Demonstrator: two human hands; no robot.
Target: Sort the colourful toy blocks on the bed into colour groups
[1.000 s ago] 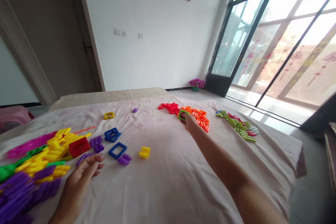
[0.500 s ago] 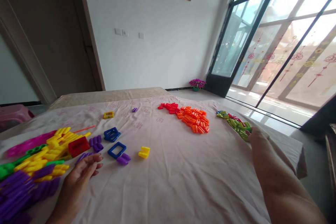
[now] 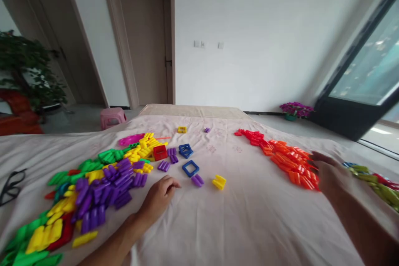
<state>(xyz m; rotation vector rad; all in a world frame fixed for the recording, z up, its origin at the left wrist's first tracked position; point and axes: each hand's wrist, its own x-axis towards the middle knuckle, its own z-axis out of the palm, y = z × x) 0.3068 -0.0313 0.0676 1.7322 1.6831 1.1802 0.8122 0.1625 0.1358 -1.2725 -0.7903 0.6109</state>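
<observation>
Biggest first: cloth-covered surface (image 3: pixel 243 224), pale, wrinkled. Soft base, so pieces may drag or rock on the folds.

Mixed heap on the person's left: purple pieces (image 3: pixel 120 181), yellow pieces (image 3: pixel 50 235), green pieces (image 3: pixel 110 156). Loosely stacked; pulling from low down could slide the lot. Better taken off the top.

Orange pile (image 3: pixel 289 160), right side, red pieces (image 3: pixel 252 136) at its far end. Ribbed, glossy, look like hollow plastic: light, stiff, a bit slippery, hard to break. Pinch across the ribs.

Olive-green pile (image 3: pixel 368 178), far right, partly out of my view.

Right hand (image 3: pixel 330 170): at the right edge of the orange pile, fingers reaching out over it. Blurred; can't tell whether they grip anything or even touch.

Left hand (image 3: pixel 160 195): low over the cloth between purple pieces and the blue square frame (image 3: pixel 184 168). Fingers loosely curled, no piece visible in them.

That frame lies flat, rigid, thin-sided. Take it by one side or hook the opening.

Yellow block (image 3: pixel 219 182): alone, right of the frame, easy sideways pinch.

Small purple piece (image 3: pixel 207 130): far side, apart from the piles. Fingertip job.
</observation>
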